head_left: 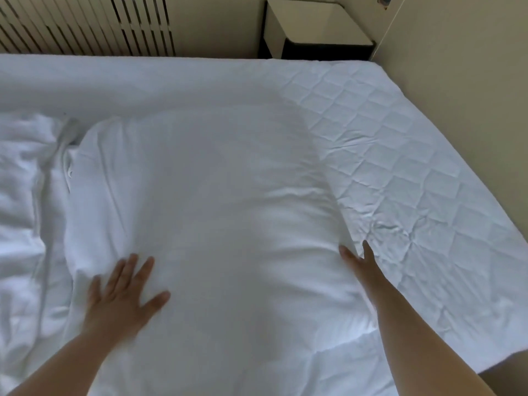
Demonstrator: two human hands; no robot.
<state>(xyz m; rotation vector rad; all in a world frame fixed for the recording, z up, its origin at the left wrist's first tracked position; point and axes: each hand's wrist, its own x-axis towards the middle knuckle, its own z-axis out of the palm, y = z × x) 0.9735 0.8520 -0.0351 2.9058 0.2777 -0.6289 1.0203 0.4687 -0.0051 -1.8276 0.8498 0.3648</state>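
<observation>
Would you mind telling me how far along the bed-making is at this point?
Done: the quilted mattress cover lies spread across the bed's right side, and the pillow appears to be in its white case. In hand: the left hand presses flat on the pillow while the right hand rests against its right edge, seemingly smoothing it. Left: the crumpled bedding on the left probably needs spreading.

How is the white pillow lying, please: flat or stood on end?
Flat: the pillow lies full-length on the bed, with the left hand spread flat on top and the right hand against its side.
</observation>
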